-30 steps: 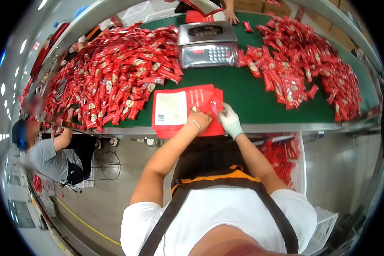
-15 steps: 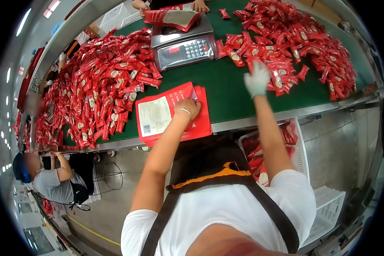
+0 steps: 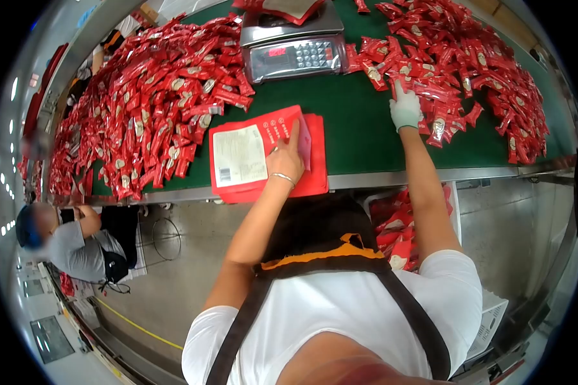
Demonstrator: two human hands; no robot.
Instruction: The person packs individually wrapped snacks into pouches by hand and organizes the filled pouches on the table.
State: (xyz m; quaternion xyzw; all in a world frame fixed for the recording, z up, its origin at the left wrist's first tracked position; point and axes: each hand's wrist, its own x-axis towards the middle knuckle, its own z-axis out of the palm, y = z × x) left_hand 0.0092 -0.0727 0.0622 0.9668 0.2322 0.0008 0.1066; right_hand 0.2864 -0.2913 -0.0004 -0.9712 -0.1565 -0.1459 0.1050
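My left hand (image 3: 286,160), with a bracelet at the wrist, rests on the top red pouch (image 3: 273,123) of a small stack. Its index finger stretches up along the pouch's right side, where a pinkish inner face or fold shows. A pale printed label covers the pouch's left half. My right hand (image 3: 406,110) wears a whitish glove and reaches the near left edge of a heap of small red packets (image 3: 440,90). Its fingers extend onto the packets there; no packet is clearly gripped.
A digital scale (image 3: 295,58) stands behind the pouches, with another red pouch (image 3: 292,8) on it. A large packet heap (image 3: 154,109) fills the left of the green tabletop (image 3: 359,144). Below the metal edge is a crate of red pouches (image 3: 398,224). A person (image 3: 87,244) works at left.
My left hand's curled fingers have loosened, and the index finger now points up the pouch. My right hand stays by the right heap, its fingers farther onto the packets. The view has shifted slightly.
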